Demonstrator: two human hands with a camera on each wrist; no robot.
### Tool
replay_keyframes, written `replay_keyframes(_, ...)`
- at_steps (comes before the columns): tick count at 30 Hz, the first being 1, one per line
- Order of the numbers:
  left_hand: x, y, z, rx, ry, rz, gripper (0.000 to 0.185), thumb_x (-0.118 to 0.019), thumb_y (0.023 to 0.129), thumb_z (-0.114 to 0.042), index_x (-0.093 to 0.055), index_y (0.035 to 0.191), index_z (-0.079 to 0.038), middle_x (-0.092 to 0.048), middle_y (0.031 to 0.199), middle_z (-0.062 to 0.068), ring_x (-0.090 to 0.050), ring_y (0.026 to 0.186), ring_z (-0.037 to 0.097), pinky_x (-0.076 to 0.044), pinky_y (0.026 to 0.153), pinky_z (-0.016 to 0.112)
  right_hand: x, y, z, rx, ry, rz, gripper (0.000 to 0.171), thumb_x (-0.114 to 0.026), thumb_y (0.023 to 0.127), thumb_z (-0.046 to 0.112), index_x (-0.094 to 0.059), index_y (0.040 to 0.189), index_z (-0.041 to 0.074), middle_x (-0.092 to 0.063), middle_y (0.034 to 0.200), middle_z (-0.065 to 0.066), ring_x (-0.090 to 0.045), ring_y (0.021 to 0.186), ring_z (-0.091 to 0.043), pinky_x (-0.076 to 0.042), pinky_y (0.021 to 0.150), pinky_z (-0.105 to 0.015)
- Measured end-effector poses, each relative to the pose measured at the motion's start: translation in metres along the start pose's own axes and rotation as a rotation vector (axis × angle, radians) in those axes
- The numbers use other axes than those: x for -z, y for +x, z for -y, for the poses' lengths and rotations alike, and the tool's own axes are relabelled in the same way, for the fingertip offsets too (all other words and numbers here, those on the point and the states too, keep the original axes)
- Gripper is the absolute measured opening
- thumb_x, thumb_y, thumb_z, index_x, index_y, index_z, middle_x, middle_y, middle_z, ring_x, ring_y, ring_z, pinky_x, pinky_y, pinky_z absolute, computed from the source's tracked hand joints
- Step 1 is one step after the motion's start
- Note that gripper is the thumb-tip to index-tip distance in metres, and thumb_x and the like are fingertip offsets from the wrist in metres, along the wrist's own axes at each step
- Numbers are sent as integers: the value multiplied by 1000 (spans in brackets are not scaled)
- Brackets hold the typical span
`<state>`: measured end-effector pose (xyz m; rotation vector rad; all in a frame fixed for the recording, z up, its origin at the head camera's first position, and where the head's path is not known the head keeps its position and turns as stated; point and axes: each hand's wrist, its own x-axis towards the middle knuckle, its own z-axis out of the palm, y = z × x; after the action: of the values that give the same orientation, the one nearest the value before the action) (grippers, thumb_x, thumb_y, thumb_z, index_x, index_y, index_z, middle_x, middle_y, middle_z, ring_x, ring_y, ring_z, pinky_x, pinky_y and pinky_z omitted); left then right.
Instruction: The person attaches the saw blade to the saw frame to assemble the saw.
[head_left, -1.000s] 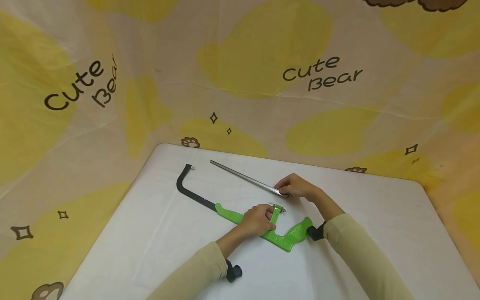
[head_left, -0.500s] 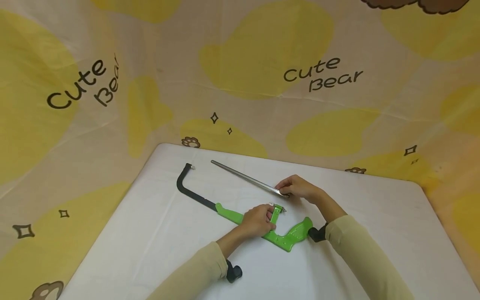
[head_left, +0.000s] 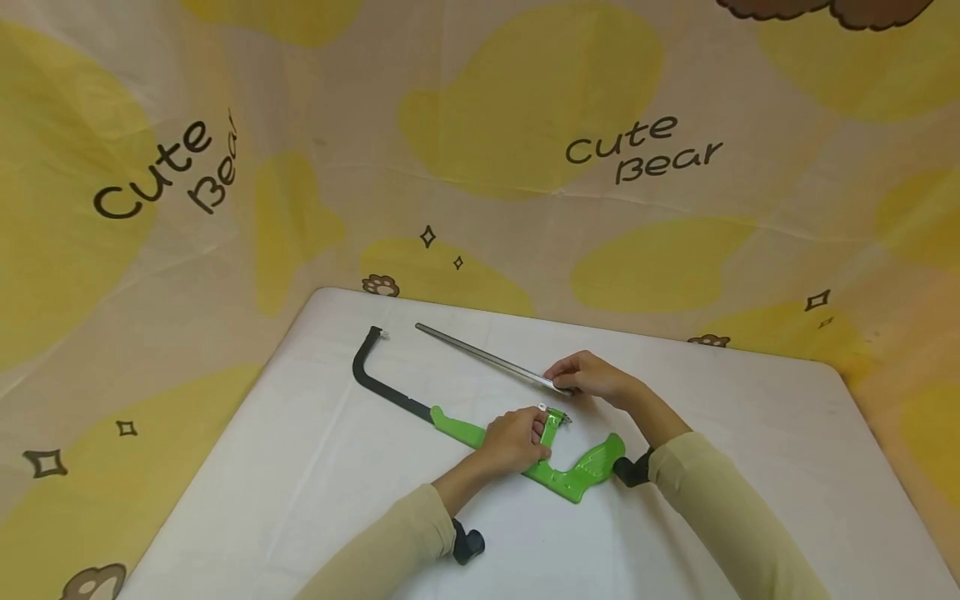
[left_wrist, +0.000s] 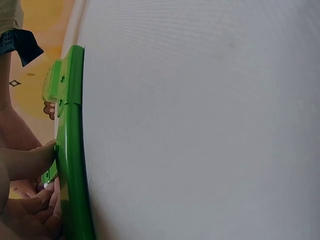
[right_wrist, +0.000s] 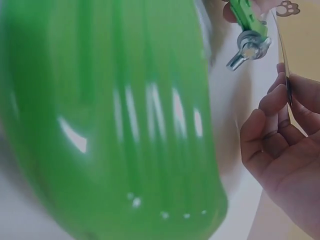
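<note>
A hacksaw frame (head_left: 450,427) with a black bow and green handle lies on the white table (head_left: 315,475). My left hand (head_left: 513,442) grips its green part near the small upright post (head_left: 551,427) with a wing nut (right_wrist: 247,47). The loose metal blade (head_left: 487,358) lies beyond the frame, and my right hand (head_left: 588,375) pinches its near end. In the right wrist view the green handle (right_wrist: 110,120) fills the left and the fingers (right_wrist: 272,105) hold the thin blade (right_wrist: 281,50). The left wrist view shows the green frame (left_wrist: 70,150) edge-on beside my fingers (left_wrist: 30,160).
Yellow and cream "Cute Bear" cloth (head_left: 480,150) hangs around the table on all far sides. The table's back edge (head_left: 525,317) runs just beyond the blade. Bare white tabletop (head_left: 787,458) lies right of my right arm and left of the saw.
The blade's far end has shifted slightly left and my right hand has edged a little left with it. The left hand has stayed on the frame.
</note>
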<state>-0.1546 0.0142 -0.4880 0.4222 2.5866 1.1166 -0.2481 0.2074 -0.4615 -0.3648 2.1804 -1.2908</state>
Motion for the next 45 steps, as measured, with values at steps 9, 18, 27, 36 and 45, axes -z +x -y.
replay_keyframes(9, 3, 0, -1, -9, 19, 20, 33, -83, 79, -14, -62, 104, -10, -57, 84, -7, -52, 75, 9, -41, 75, 30, -5, 1, 8, 20, 14, 16, 27, -57, 97, 6, -65, 118, -8, -65, 104, -17, -54, 84, -17, -48, 76, -31)
replay_keyframes(18, 2, 1, 3, -26, -22, 30, 34, -82, 80, -14, -62, 107, -10, -59, 85, -8, -54, 77, 7, -42, 77, 29, -14, 4, 20, 28, 14, 43, 27, -56, 97, 7, -65, 119, -7, -64, 106, -19, -54, 87, -18, -50, 80, -36)
replay_keyframes(27, 3, 1, 4, -34, -17, 36, 32, -82, 81, -15, -61, 106, -12, -59, 85, -8, -54, 78, 7, -42, 75, 29, -26, 9, 26, 32, 35, 68, 25, -56, 97, 5, -65, 117, -8, -65, 101, -16, -53, 81, -15, -50, 75, -34)
replay_keyframes(36, 2, 0, 4, -36, -6, 38, 32, -82, 81, -15, -61, 104, -12, -59, 86, -8, -55, 79, 8, -42, 76, 30, -29, 11, 26, 12, 32, 54, 23, -56, 97, 4, -66, 115, -7, -66, 99, -15, -53, 79, -14, -49, 73, -32)
replay_keyframes(45, 3, -1, 4, -21, -14, 43, 32, -82, 81, -15, -62, 106, -11, -58, 86, -7, -54, 79, 9, -42, 77, 31, -32, 13, 24, -8, 17, 47, 22, -56, 96, 3, -67, 113, -7, -66, 90, -8, -52, 77, -13, -46, 66, -25)
